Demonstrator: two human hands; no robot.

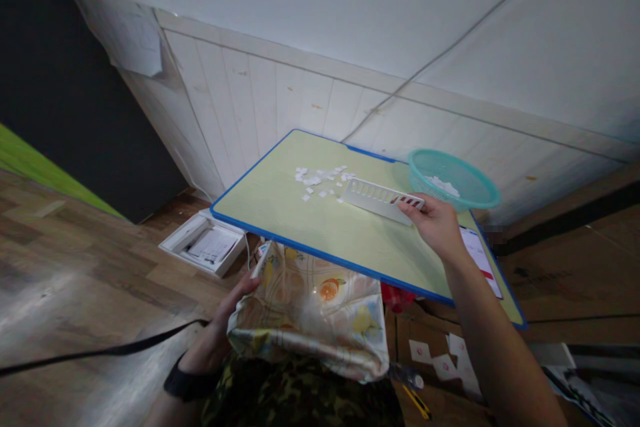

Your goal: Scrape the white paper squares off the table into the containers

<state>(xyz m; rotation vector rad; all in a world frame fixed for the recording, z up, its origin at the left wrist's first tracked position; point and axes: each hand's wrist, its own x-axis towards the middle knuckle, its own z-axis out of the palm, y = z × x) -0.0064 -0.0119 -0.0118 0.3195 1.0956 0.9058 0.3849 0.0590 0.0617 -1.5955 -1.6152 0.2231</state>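
Observation:
My right hand point(436, 223) grips one end of a long white slotted plastic piece point(379, 199) that lies on a low yellow-green table with a blue rim point(280, 235). Several small white bits point(320, 181) are scattered on the table just beyond the piece's far end. My left hand point(231, 312) rests at the edge of a fruit-printed cloth point(313, 310) on my lap and seems to hold a small pale object against it. A black band sits on that wrist.
A teal mesh basket point(453, 179) with white bits inside stands at the table's far right. A printed sheet point(481, 257) lies near the right edge. An open white box point(205, 241) sits on the wooden floor at left. A yellow cutter point(416, 400) and paper squares lie below.

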